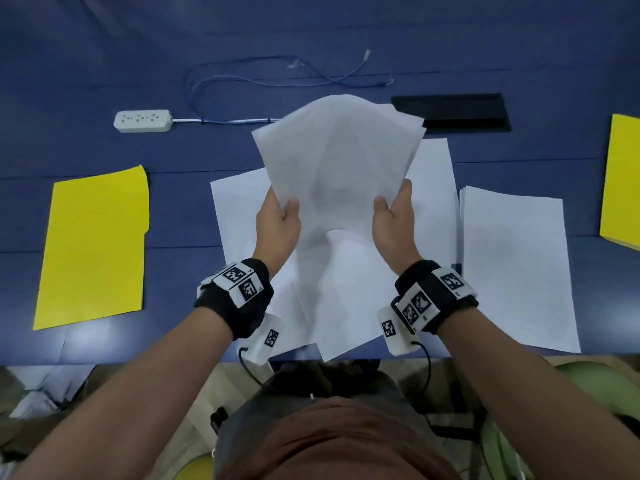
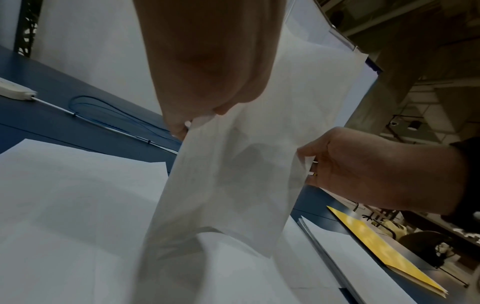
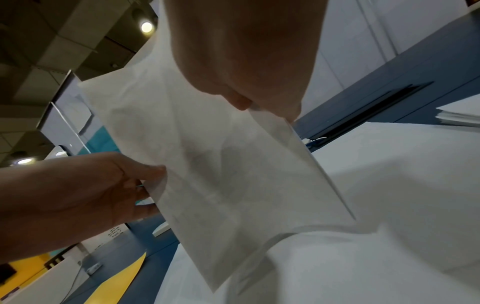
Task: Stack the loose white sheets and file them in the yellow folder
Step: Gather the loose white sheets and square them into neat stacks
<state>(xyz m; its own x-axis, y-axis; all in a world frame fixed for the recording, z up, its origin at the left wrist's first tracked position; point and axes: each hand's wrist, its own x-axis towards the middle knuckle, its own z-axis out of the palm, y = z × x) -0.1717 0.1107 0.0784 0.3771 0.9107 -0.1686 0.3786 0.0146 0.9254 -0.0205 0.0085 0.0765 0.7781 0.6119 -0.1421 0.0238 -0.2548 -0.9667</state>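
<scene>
Both hands hold a loose bundle of white sheets [image 1: 337,157] upright above the blue table [image 1: 104,64]. My left hand [image 1: 280,216] pinches the bundle's left edge, thumb in front. My right hand [image 1: 393,216] pinches its right edge the same way. The bundle's lower end bends onto more white sheets [image 1: 346,299] lying on the table below. In the left wrist view the bundle [image 2: 233,174] hangs between my left hand [image 2: 197,117] and my right hand [image 2: 337,162]. A shut yellow folder [image 1: 93,247] lies flat at the left.
A neat pile of white paper [image 1: 516,271] lies to the right. A second yellow folder [image 1: 621,181] sits at the far right edge. A white power strip [image 1: 142,120], a blue cable [image 1: 242,84] and a black slot [image 1: 450,112] lie behind the sheets.
</scene>
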